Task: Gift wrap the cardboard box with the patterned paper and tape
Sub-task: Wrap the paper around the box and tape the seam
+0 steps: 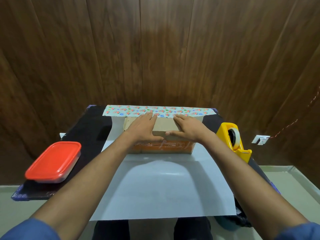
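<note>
Both hands, left hand [142,126] and right hand [187,127], press straight, close-together fingers on the cardboard box [162,142] over patterned paper [155,111]

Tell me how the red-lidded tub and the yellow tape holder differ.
The tub is low, flat and closed with a red lid; the tape holder stands taller, yellow, with a tape roll showing. The tub sits to the person's left of the white sheet, the tape holder to the right. Both rest untouched on the dark table.

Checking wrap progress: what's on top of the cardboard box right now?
Both hands lie flat on the cardboard box: left hand, right hand. Their fingertips press the folded floral edge of the patterned paper at the far rim. The top under the palms is hidden.
</note>
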